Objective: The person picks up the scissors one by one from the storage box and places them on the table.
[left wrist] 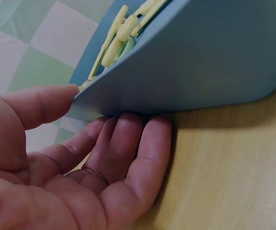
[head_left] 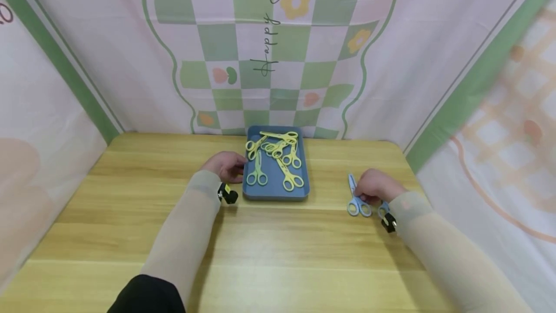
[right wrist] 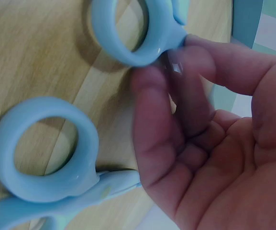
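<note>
My left hand [head_left: 225, 165] grips the left side of a blue-grey tray [head_left: 270, 193], its thumb at the rim and curled fingers [left wrist: 152, 143] against the lower edge. Inside the tray lie several yellow scissors [head_left: 288, 177] and a green pair [head_left: 257, 174]. Over on the right, my right hand [head_left: 378, 183] pinches a pair of light blue scissors [head_left: 352, 185] close to where the handle rings begin. Another pair of blue scissors [right wrist: 82, 184] lies beside that hand, its blades partly covered by the fingers in the right wrist view.
The wooden table [head_left: 278, 255] carries the tray near its back edge. Behind it hangs a checkered cloth [head_left: 278, 62] with printed flowers, and more cloth encloses both sides.
</note>
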Action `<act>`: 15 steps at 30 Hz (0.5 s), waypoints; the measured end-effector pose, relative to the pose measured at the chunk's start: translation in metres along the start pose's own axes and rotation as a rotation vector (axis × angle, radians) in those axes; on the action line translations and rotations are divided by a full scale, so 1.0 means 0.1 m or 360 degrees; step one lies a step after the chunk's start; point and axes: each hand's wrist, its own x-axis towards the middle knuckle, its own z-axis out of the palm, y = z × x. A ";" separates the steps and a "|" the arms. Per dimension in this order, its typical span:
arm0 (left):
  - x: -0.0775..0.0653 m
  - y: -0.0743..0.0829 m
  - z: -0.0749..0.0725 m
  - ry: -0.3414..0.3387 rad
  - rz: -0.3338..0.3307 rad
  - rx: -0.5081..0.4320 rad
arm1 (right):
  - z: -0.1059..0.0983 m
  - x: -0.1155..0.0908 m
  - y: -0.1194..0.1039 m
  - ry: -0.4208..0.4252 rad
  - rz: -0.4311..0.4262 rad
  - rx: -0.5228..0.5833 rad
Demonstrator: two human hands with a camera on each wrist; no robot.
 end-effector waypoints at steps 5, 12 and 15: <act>-0.01 0.00 0.00 0.0022 0.0011 -0.0002 | 0.00 0.01 0.00 0.0008 -0.0057 -0.0098; 0.00 -0.02 0.02 -0.0005 0.0022 0.0008 | -0.02 0.01 -0.01 -0.0030 -0.0029 -0.0074; -0.01 -0.02 0.02 0.0007 0.0022 0.0008 | -0.01 0.00 0.00 -0.0037 -0.0018 -0.0089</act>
